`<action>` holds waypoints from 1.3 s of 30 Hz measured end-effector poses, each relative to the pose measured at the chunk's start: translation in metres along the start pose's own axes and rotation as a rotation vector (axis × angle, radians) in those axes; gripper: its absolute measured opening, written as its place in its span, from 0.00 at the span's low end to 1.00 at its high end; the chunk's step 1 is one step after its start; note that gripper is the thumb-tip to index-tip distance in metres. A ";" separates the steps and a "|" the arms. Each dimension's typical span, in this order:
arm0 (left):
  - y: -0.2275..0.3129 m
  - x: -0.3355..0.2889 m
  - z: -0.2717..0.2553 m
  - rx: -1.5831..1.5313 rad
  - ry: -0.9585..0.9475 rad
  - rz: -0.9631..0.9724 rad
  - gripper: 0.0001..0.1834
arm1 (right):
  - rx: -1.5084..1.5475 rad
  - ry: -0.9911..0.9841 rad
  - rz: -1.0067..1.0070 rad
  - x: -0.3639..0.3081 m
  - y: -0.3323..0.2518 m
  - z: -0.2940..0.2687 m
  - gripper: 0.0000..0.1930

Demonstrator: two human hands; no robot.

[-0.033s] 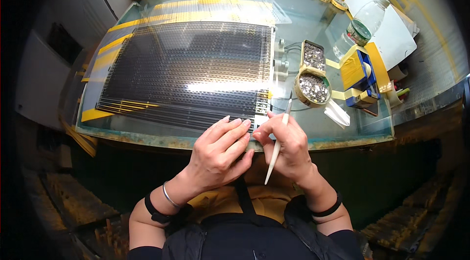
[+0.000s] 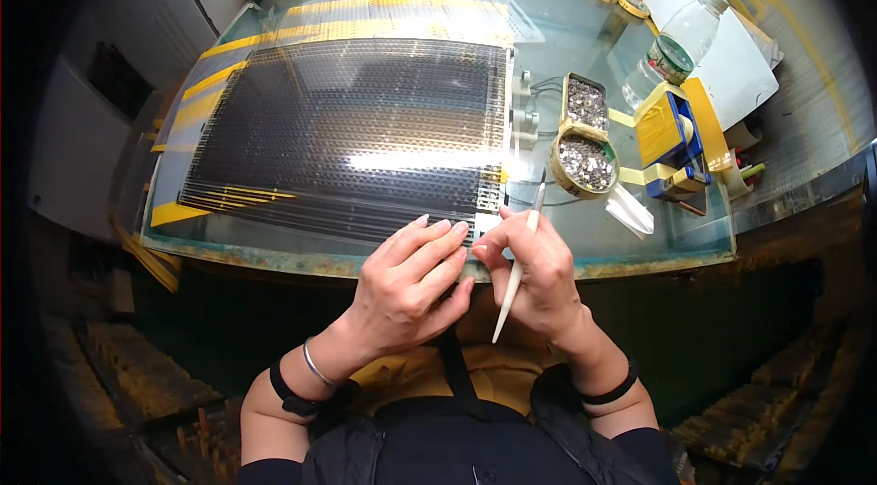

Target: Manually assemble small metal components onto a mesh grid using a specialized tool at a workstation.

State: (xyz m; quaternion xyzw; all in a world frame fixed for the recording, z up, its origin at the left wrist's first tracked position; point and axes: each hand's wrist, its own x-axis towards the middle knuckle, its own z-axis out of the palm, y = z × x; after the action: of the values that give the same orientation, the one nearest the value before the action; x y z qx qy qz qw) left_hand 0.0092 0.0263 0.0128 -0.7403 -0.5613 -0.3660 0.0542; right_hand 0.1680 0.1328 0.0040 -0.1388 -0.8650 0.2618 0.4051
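Right hand (image 2: 543, 277) holds a slim white-handled tool (image 2: 512, 295).

The slim tool (image 2: 513, 284) is whitish, the finely lined panel (image 2: 338, 110) black

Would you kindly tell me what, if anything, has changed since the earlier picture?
Nothing visibly moved, and nothing was taken hold of or let go. The right hand still holds the slim white pen-shaped tool; the left hand stays by the near edge of the dark rectangular ribbed panel.
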 end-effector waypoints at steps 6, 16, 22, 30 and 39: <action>-0.005 0.001 0.001 0.016 0.014 0.017 0.12 | -0.041 0.026 0.075 0.001 -0.006 0.007 0.10; -0.001 -0.001 -0.002 -0.004 0.009 0.011 0.11 | -0.033 0.292 0.162 -0.004 0.001 0.016 0.10; -0.004 0.003 -0.001 -0.083 0.025 -0.060 0.07 | -0.006 0.242 0.135 -0.010 0.000 0.013 0.11; -0.004 0.029 -0.011 -0.189 -0.201 -0.182 0.05 | -0.055 0.246 0.104 -0.007 -0.001 0.011 0.13; -0.008 0.042 -0.011 -0.294 -0.322 -0.270 0.04 | -0.055 0.214 0.127 -0.007 -0.004 0.009 0.13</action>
State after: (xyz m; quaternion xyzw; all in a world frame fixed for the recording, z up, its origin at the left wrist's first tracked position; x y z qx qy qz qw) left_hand 0.0010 0.0572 0.0436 -0.7073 -0.5973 -0.3250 -0.1934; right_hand 0.1655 0.1236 -0.0031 -0.2314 -0.8131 0.2470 0.4737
